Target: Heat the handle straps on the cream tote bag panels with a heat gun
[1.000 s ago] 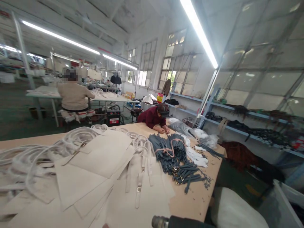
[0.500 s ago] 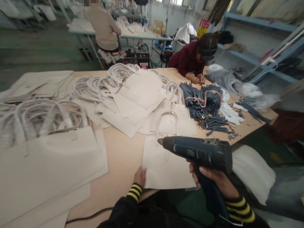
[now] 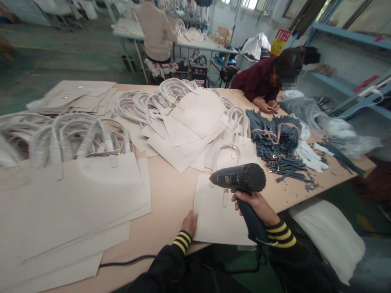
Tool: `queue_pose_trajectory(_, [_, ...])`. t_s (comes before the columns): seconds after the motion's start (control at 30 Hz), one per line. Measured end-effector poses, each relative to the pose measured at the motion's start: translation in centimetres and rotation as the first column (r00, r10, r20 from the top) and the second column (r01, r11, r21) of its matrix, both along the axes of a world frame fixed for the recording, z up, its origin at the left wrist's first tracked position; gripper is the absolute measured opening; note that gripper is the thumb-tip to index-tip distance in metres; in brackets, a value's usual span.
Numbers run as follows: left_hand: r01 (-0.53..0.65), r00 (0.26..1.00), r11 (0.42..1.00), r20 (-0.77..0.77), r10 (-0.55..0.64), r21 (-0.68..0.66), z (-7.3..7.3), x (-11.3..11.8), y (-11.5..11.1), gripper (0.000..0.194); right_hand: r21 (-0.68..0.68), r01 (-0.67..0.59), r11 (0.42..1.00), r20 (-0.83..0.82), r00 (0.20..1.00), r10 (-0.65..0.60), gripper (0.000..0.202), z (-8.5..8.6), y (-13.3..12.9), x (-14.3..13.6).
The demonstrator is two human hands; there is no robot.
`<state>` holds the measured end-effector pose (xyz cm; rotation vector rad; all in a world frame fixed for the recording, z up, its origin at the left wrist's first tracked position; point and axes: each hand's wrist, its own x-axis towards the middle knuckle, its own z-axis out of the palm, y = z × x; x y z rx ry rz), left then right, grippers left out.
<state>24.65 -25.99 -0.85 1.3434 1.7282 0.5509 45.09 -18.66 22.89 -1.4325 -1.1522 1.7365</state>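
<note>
My right hand (image 3: pixel 255 205) is wrapped round the handle of a dark blue heat gun (image 3: pixel 233 177). The gun's nozzle points left, over the upper part of a cream handbag (image 3: pixel 218 226) that lies flat at the table's front edge. At the bag's left edge, my left hand (image 3: pixel 190 224) grips the side with its fingers close together; their undersides are hidden. The bag's looped handle extends away from me, and a strap tab shows on its front, partly behind the gun.
Stacked cream bags (image 3: pixel 91 203) cover the left; more bags (image 3: pixel 198 114) pile up mid-table. Tied dark straps (image 3: pixel 271 136) and loose straps with buckles lie right. A co-worker in maroon (image 3: pixel 258 79) leans over the far side. A black cord (image 3: pixel 128 260) crosses the front edge.
The heat gun has swung so its rear faces me more, with its nozzle still over the bag's upper part. My left hand stays at the bag's edge. The whole view has shifted.
</note>
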Motion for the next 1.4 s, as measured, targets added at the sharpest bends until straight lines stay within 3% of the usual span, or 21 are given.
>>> queue_pose_trajectory(0.2, [0.032, 0.998, 0.999, 0.05, -0.032, -0.016, 0.7, -0.2, 0.2, 0.034, 0.011, -0.064, 0.998, -0.027, 0.998, 0.064, 0.028, -0.5, 3.1, -3.9])
queue_pose_trajectory(0.33, [0.004, 0.999, 1.0, 0.04, -0.003, -0.029, 1.0, -0.3, 0.6, 0.031, -0.005, -0.082, 0.997, -0.033, 0.996, 0.082, 0.028, -0.6, 3.3, -4.6])
queue_pose_trajectory(0.5, [-0.036, 0.999, 0.998, 0.037, 0.038, -0.06, 1.6, -0.4, 2.6, 0.021, -0.044, -0.028, 0.999, -0.004, 1.0, 0.028, 0.03, 1.4, -0.6, -0.6])
queue_pose_trajectory(0.63, [-0.101, 0.994, 0.988, 0.038, 0.106, -0.117, 2.4, 0.1, 6.1, 0.013, -0.027, 0.15, 0.988, 0.126, 0.981, -0.146, 0.032, 3.0, -4.4, 4.6])
queue_pose_trajectory(0.77, [-0.19, 0.977, 0.974, 0.069, 0.199, -0.126, 2.8, 0.2, 8.7, 0.009, 0.015, 0.324, 0.946, 0.234, 0.919, -0.318, 0.031, 3.5, -6.6, 9.2])
queue_pose_trajectory(0.87, [-0.235, 0.97, 0.963, 0.037, 0.242, -0.129, 2.7, -0.7, 8.9, 0.011, 0.021, 0.395, 0.918, 0.192, 0.9, -0.392, 0.029, 3.3, -6.6, 11.2])
queue_pose_trajectory(1.0, [-0.276, 0.961, 0.953, -0.025, 0.275, -0.127, 2.6, -1.7, 8.0, 0.012, 0.033, 0.459, 0.888, 0.112, 0.881, -0.46, 0.028, 2.0, -4.4, 12.1])
queue_pose_trajectory(1.2, [-0.282, 0.958, 0.955, -0.068, 0.277, -0.087, 3.1, -1.1, 7.2, 0.014, 0.031, 0.487, 0.873, 0.082, 0.869, -0.488, 0.024, 0.0, -1.1, 12.9])
queue_pose_trajectory(1.3, [-0.262, 0.965, 0.959, -0.057, 0.257, -0.105, 3.5, -1.0, 7.3, 0.013, 0.02, 0.464, 0.886, 0.097, 0.881, -0.464, 0.025, 0.5, -2.1, 13.7])
queue_pose_trajectory(1.4, [-0.241, 0.97, 0.961, -0.041, 0.238, -0.133, 3.8, -1.5, 7.6, 0.011, -0.007, 0.44, 0.898, 0.124, 0.891, -0.436, 0.029, 1.6, -4.8, 14.2])
